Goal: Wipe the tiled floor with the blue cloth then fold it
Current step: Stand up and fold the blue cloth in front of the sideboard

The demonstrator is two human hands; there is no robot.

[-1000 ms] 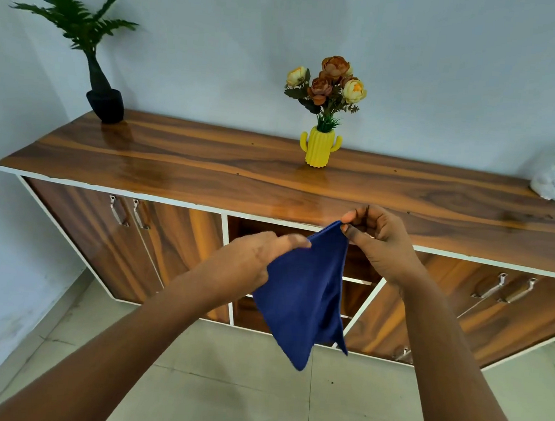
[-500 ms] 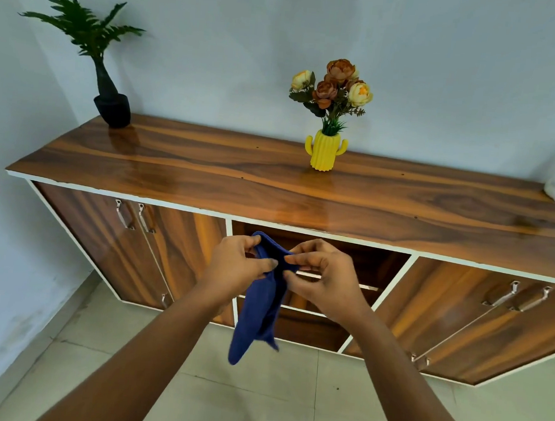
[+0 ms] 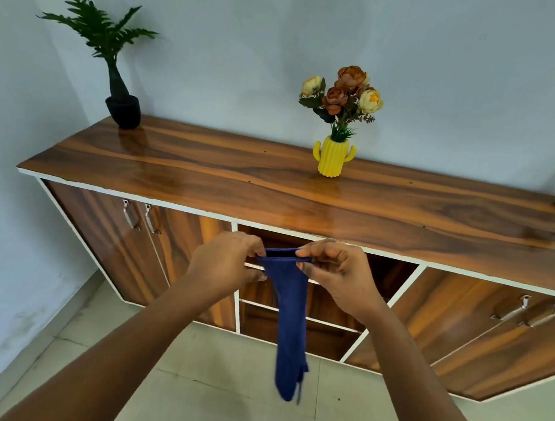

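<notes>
The left hand [image 3: 229,263] is pinching one top corner of the blue cloth [image 3: 290,313] between thumb and fingertips, and the right hand [image 3: 334,273] is pinching the other end of that same short top edge, the two hands sitting close together in front of the chest. Between them the edge is stretching taut and level, and the rest of the cloth is hanging straight down as a narrow doubled strip, its lower end dangling above the tiled floor [image 3: 213,363] without touching it. Behind the hands the wooden sideboard [image 3: 271,190] is standing against the wall, carrying a yellow cactus vase [image 3: 333,157] of flowers and a dark potted plant [image 3: 119,100].

Judging by this, the wiping part looks finished and the folding is underway: at least one lengthwise fold appears made, and the strip is yet to be folded down into a compact shape.

Compared with half a second ago, the hands are holding a little farther apart, the top edge is now pulled flat rather than bunched, and the cloth is hanging longer and straighter.
</notes>
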